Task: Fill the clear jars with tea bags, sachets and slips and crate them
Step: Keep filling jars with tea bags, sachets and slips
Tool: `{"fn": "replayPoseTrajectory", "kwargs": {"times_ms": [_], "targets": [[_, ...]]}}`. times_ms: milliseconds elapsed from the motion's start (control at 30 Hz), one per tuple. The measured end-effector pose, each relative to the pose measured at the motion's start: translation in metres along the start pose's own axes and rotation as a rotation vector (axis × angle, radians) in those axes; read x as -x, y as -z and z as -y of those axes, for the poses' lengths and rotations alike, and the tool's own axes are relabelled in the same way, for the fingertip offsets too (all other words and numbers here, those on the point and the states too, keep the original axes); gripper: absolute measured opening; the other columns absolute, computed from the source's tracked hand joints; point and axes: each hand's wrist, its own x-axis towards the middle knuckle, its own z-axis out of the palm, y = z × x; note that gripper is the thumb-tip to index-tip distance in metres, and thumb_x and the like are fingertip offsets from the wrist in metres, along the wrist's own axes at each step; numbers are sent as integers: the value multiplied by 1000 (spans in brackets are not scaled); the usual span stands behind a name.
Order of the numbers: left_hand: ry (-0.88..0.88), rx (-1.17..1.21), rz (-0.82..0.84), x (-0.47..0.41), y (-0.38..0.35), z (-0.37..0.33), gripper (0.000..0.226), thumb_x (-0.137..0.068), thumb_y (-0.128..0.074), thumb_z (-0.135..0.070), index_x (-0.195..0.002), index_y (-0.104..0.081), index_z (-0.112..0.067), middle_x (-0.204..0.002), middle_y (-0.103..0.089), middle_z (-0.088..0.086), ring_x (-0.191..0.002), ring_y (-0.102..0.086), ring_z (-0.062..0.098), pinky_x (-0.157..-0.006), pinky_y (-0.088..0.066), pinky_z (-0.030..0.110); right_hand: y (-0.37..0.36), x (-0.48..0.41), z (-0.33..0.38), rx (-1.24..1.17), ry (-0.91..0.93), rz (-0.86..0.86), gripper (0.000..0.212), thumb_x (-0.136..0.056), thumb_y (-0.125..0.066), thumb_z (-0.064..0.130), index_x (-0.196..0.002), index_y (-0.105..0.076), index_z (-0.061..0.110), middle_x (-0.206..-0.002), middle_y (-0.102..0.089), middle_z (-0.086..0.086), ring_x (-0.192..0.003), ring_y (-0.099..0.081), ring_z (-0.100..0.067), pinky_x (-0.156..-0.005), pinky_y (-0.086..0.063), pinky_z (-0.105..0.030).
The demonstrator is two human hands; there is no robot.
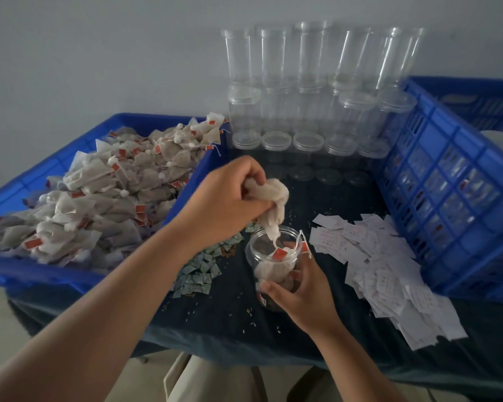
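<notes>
Your left hand [230, 198] clutches bunched white tea bags [275, 195] over small clear round jar [273, 256]; right hand [302, 294] curls round it.

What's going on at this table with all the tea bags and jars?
A person is filling a clear jar. The right hand grips the jar while the left hand feeds a bunch of tea bags into its mouth; a few bags already lie inside. The crate of tea bags sits left, sachets and paper slips lie nearby, empty jars wait behind.
</notes>
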Motion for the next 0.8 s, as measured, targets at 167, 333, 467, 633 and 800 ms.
{"fn": "replayPoseTrajectory", "kwargs": {"times_ms": [167,333,467,633,800], "targets": [[22,-215,255,6,-35,13,52,-77,-89,-46,-69,-42,-25,-65,-50,-8,-56,-40,6,-54,-35,21,3,2,-2,-9,-20,-17,61,-79,-92,51,-129,-59,42,-117,-76,10,-103,-77,-15,-80,-64,-30],[87,-201,165,2,-26,17,36,-82,-80,-62,-79,-61,-31,-73,-62,-11,-68,-57,-7,-57,-39,20,3,1,-4,10,-36,18,73,-77,-95,50,-138,-58,33,-124,-74,12,-112,-75,-12,-88,-65,-35],[93,-69,84,1,-9,10,30,-80,-80,-56,-101,-62,-45,-96,-72,-27,-87,-66,-13,-64,-51,9,3,1,-3,-3,-20,3,72,-77,-95,46,-139,-59,35,-127,-73,14,-116,-73,-12,-90,-64,-33],[32,-258,343,9,-17,3,55,-78,-75,-69,-126,-70,-43,-120,-66,-25,-106,-62,-6,-94,-54,26,3,2,-2,5,-29,-2,68,-77,-94,45,-134,-59,34,-121,-74,11,-108,-76,-14,-85,-65,-35],[54,-243,483,9,-25,1,22,-100,-68,-30,-115,-78,-43,-109,-76,-25,-98,-72,-2,-94,-61,35,2,3,3,4,5,4,67,-77,-93,46,-133,-56,43,-118,-74,12,-100,-77,-14,-78,-66,-34]]}}
